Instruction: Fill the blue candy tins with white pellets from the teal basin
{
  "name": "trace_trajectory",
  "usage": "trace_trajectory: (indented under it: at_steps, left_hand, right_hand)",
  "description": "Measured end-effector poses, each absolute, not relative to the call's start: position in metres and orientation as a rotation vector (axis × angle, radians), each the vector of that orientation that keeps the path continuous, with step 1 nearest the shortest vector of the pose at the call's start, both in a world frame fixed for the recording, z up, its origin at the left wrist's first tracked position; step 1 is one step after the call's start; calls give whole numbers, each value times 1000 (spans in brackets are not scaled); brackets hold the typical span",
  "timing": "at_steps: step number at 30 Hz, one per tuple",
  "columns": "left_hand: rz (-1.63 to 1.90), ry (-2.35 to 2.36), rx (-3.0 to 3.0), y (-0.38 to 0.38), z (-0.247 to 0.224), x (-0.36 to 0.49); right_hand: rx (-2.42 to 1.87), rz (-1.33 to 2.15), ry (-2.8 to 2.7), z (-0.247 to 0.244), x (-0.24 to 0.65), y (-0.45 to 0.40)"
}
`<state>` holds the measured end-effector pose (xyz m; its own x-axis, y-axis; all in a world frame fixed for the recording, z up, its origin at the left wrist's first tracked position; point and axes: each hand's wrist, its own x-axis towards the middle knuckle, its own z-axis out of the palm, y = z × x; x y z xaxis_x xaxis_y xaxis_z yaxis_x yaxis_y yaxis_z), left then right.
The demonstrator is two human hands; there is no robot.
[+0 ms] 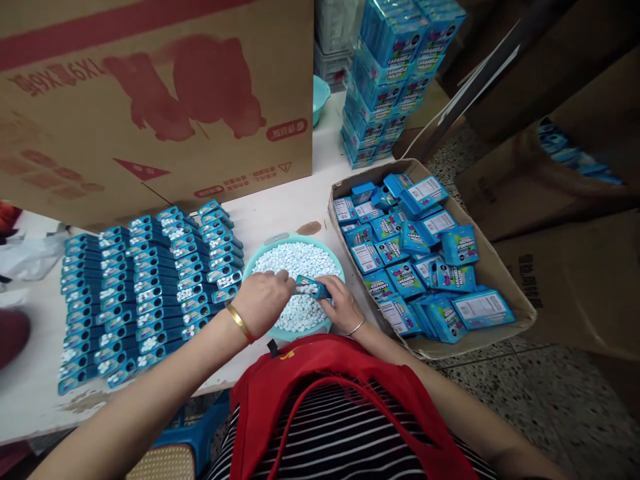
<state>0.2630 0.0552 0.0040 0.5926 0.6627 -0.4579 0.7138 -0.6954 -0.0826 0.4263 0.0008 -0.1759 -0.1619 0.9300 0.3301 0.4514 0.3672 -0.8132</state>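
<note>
A round light-green basin (334,257) full of small pale candies (300,313) stands on the table in front of me. Above it my right hand (341,303) holds a small blue box (321,291) by its far end. My left hand (267,297) is closed at the near end of the box, round the handle of what looks like a small scoop (303,289) with white candies at the box's opening. The left fingers hide most of the scoop.
Rows of blue boxes (150,287), some showing candies, stand at the left. A carton tray (523,317) of blue boxes lies at the right. Behind are a large cardboard box (200,87) and stacked wrapped packs (385,87). A blue stool (200,433) is below the table.
</note>
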Motion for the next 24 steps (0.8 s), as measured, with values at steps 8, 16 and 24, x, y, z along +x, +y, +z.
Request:
trace_trajectory:
  at_steps: [8,16,24]
  left_hand:
    - [-611,1540,2410,71,-70,185]
    - [-322,1426,2177,60,-209,205]
    - [-35,1287,2127,61,-202,209]
  right_hand:
    - [-1317,726,-1624,-179,440,2]
    - [-1415,704,-1528,-173,461,2]
    - [-1464,693,-1464,-172,463,-4]
